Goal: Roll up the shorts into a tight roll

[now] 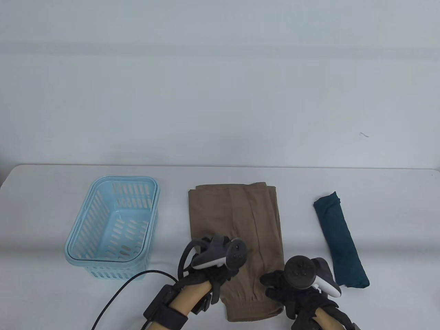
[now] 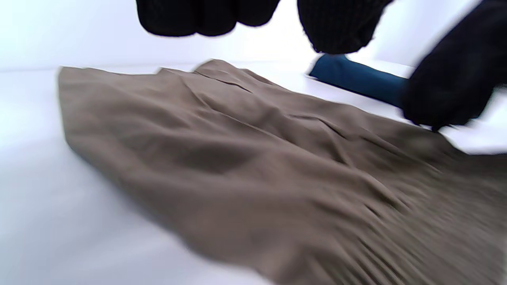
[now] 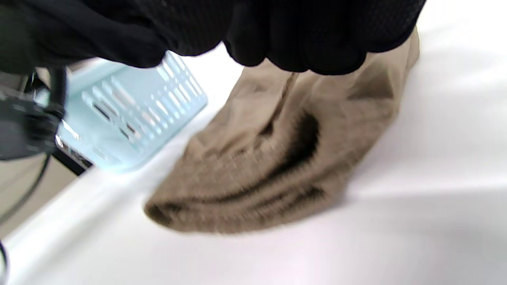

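Observation:
The brown shorts (image 1: 237, 233) lie folded lengthwise in the middle of the table, with the elastic waistband (image 1: 256, 309) toward the front edge. My left hand (image 1: 215, 263) hovers over their left side; in the left wrist view its fingers (image 2: 206, 16) hang loosely curled above the cloth (image 2: 245, 158) and hold nothing. My right hand (image 1: 285, 288) is over the right edge near the waistband. Its curled fingers (image 3: 297, 39) sit just above the bunched waistband (image 3: 257, 178), the thumb apart from them, with no cloth between.
A light blue slotted basket (image 1: 113, 223) stands left of the shorts, with nothing seen in it. A dark teal rolled garment (image 1: 340, 240) lies to the right. A black cable (image 1: 127, 288) runs from my left wrist toward the front edge.

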